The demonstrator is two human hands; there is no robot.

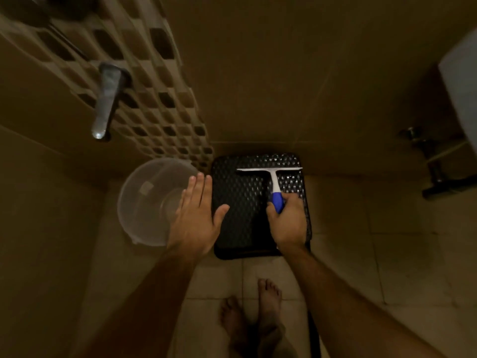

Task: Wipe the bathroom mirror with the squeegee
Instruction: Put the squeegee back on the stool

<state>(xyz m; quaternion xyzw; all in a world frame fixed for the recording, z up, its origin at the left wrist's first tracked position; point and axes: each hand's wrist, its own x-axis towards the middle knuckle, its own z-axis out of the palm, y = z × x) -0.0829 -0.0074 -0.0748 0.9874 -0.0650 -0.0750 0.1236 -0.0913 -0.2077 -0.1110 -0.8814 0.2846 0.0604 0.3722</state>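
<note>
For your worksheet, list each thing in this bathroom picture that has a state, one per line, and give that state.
squeegee: gripped by its blue handle, blade pointing away, over the stool
right hand: curled round the squeegee handle
left hand: open, fingers straight, holding nothing
clear bucket: upright on the floor, looks empty
black stool: standing against the wall
tap: no water seen running

Colours, dim brown light

Squeegee (273,182): white blade, blue handle. Stool (240,202): black woven. Basin (147,202): clear. Wall tiles (154,81): tan-and-dark checks.
</note>
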